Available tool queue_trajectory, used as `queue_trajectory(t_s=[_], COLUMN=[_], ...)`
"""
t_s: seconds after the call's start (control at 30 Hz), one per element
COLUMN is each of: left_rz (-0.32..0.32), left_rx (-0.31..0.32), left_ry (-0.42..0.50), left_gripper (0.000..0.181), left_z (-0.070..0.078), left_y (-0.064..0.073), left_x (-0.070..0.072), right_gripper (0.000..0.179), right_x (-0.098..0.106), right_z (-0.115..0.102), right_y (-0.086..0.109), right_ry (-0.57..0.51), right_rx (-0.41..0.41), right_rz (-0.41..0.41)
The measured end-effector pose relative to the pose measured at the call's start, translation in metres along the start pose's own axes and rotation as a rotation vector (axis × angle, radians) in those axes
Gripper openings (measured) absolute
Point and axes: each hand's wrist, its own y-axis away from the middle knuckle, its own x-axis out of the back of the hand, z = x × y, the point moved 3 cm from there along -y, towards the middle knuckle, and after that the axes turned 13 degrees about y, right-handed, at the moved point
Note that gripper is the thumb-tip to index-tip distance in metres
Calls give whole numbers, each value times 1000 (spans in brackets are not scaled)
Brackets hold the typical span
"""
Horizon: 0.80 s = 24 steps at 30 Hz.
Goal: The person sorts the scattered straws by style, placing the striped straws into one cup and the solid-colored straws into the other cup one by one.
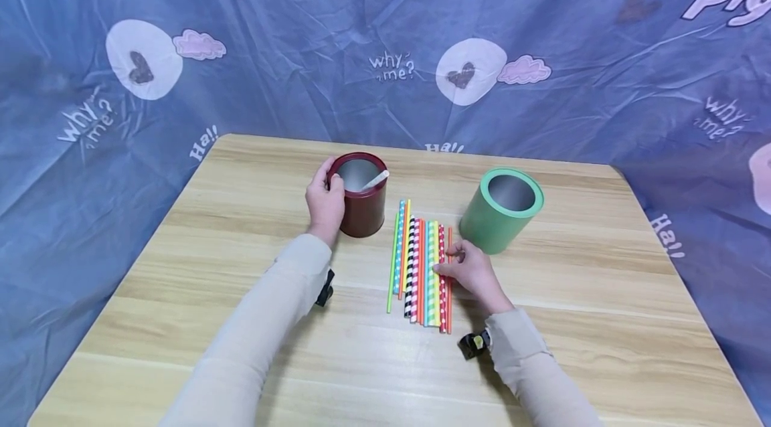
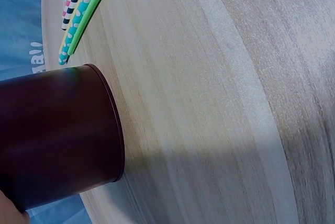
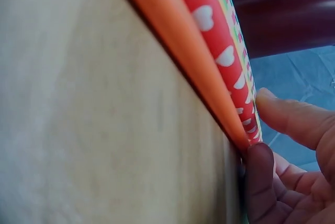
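Observation:
My left hand [image 1: 325, 206] grips the side and rim of a dark red can [image 1: 364, 214] that stands upright. A pale straw-like stick [image 1: 376, 180] leans inside it, its lower end hidden. My right hand [image 1: 472, 272] is at the right side of a row of colourful paper straws [image 1: 415, 266]. In the right wrist view a fingertip touches the outer orange straw [image 3: 193, 59] near the red straw with white hearts [image 3: 226, 56]. The thumb is spread from that fingertip, over the row. A green can [image 1: 496, 223] stands upright beyond the right hand, its visible inside bare.
Everything stands on a light wooden table [image 1: 181, 266]. A blue printed cloth [image 1: 385, 32] hangs behind and beside it. Small black devices [image 1: 474, 344] are strapped at both wrists. The straws lie side by side between the two cans.

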Motion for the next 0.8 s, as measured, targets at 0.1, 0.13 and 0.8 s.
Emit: queue_trajectory(t_s=[0.1, 0.13, 0.8], left_rz=[-3, -2, -2], left_rx=[0, -1, -10], left_ry=[3, 4, 22], left_gripper=[40, 40, 40], left_z=[-1, -1, -1], left_y=[0, 0, -1], left_x=[0, 0, 0], right_gripper=[40, 40, 31], right_x=[-1, -1, -4], right_z=[2, 2, -7], right_y=[-1, -1, -3], right_ry=[-16, -24, -117], right_rx=[-7, -8, -99], right_rz=[-10, -12, -60])
